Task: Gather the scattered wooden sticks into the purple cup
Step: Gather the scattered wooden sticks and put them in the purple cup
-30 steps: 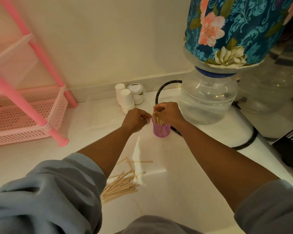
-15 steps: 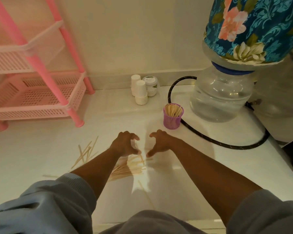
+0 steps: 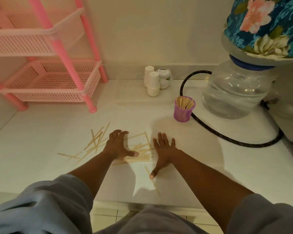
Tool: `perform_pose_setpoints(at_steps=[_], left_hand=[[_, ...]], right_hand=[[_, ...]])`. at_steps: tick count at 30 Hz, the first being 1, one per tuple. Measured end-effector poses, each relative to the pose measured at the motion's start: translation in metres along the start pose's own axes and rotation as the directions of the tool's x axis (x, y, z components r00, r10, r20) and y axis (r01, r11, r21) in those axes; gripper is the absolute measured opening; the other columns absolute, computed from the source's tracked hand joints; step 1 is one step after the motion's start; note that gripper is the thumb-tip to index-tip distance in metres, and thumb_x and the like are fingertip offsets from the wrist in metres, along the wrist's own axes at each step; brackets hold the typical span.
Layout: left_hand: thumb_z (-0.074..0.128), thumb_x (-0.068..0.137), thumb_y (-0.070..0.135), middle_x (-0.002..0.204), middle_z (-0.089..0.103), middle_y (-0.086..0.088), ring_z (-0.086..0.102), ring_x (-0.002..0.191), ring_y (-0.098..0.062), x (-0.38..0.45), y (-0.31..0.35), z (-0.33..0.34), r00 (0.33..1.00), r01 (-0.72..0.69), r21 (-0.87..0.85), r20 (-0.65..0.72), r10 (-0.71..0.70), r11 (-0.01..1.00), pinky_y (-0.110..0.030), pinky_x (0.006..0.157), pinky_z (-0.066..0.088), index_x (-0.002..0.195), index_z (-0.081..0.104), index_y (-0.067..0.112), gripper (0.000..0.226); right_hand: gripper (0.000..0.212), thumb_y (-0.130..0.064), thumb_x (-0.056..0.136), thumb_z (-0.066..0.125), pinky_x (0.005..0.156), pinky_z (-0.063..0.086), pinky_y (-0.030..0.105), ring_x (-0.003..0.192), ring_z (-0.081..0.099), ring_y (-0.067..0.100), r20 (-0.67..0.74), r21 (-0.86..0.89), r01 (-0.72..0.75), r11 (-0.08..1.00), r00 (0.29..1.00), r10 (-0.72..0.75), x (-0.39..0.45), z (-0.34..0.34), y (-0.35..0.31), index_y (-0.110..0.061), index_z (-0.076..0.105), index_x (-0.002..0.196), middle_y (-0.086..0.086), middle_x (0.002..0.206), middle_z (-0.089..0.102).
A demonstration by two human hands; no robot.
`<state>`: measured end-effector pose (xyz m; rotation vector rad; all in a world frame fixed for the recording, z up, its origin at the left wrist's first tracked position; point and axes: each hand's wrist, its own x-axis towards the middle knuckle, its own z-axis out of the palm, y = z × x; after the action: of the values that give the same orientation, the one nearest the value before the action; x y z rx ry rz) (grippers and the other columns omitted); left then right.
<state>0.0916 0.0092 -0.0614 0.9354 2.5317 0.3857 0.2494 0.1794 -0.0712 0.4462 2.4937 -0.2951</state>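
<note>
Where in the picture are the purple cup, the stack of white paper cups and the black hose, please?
purple cup (image 3: pixel 183 114): head view, on its outer wall.
stack of white paper cups (image 3: pixel 153 83): head view, on the front stack's side.
black hose (image 3: pixel 230 141): head view, on the loop lying on the counter.

Sleeves: the person is wearing a loose pale grey-blue top, its ribbed cuffs (image 3: pixel 71 180) sitting pushed up, baring both forearms.
Hands: the left hand (image 3: pixel 118 146) and right hand (image 3: pixel 162 149) are wearing nothing.
</note>
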Motion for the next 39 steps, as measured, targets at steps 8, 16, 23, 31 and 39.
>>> perform_pose_setpoints(at_steps=[8, 16, 23, 31, 39], left_hand=[[0.079, 0.041, 0.077, 0.145, 0.029, -0.007, 0.023, 0.139, -0.029, -0.02, -0.024, 0.0, 0.993, -0.065, 0.099, 0.109, 0.054, 0.993, -0.047, 0.114, 0.029, 0.143, 0.027, 0.017, 0.129], [0.085, 0.066, 0.045, 0.143, 0.041, -0.002, 0.037, 0.131, -0.024, -0.023, -0.016, 0.002, 0.996, -0.078, -0.054, 0.046, 0.081, 0.995, -0.041, 0.104, 0.04, 0.146, 0.037, 0.02, 0.096], [0.079, 0.075, 0.02, 0.13, 0.056, 0.002, 0.052, 0.122, -0.019, -0.021, -0.008, 0.0, 0.998, -0.067, -0.139, -0.029, 0.064, 0.988, -0.04, 0.101, 0.045, 0.138, 0.05, 0.027, 0.07], [0.083, 0.06, 0.056, 0.141, 0.041, -0.001, 0.035, 0.129, -0.022, -0.018, -0.014, -0.011, 0.999, -0.037, 0.127, 0.026, 0.034, 0.991, -0.038, 0.1, 0.039, 0.142, 0.042, 0.024, 0.097], [0.081, 0.07, 0.036, 0.115, 0.057, 0.008, 0.053, 0.112, -0.016, -0.008, -0.002, -0.014, 0.999, -0.038, 0.071, 0.027, 0.037, 0.997, -0.033, 0.092, 0.045, 0.124, 0.058, 0.031, 0.059]], right_hand=[[0.155, -0.084, 0.045, 0.068, 0.108, -0.012, 0.069, 0.138, -0.037, 0.038, -0.014, 0.031, -0.066, 0.997, 0.998, 0.066, 0.011, -0.003, -0.012, -0.012, -0.021, 0.149, 0.02, 0.149, -0.039], [0.078, -0.062, 0.085, 0.052, 0.116, 0.011, 0.056, 0.15, -0.004, 0.026, -0.261, 0.174, 0.029, 0.984, 0.965, 0.018, 0.019, -0.007, -0.014, -0.018, 0.031, 0.145, 0.014, 0.162, -0.002], [0.045, -0.042, 0.094, 0.047, 0.106, 0.034, 0.046, 0.135, 0.034, 0.031, -0.396, 0.255, -0.026, 0.967, 0.909, 0.128, 0.019, -0.009, -0.023, -0.013, 0.051, 0.129, 0.011, 0.147, 0.035], [0.081, -0.074, 0.061, 0.066, 0.09, 0.045, 0.042, 0.11, 0.042, 0.024, -0.4, 0.143, 0.055, 0.988, 0.917, 0.007, 0.02, -0.023, -0.016, -0.013, 0.053, 0.113, 0.005, 0.116, 0.044], [0.048, -0.039, 0.076, 0.071, 0.085, 0.046, 0.031, 0.109, 0.046, 0.026, -0.391, 0.218, 0.172, 0.961, 0.917, -0.075, 0.033, -0.024, -0.021, -0.006, 0.059, 0.11, 0.01, 0.116, 0.046]])
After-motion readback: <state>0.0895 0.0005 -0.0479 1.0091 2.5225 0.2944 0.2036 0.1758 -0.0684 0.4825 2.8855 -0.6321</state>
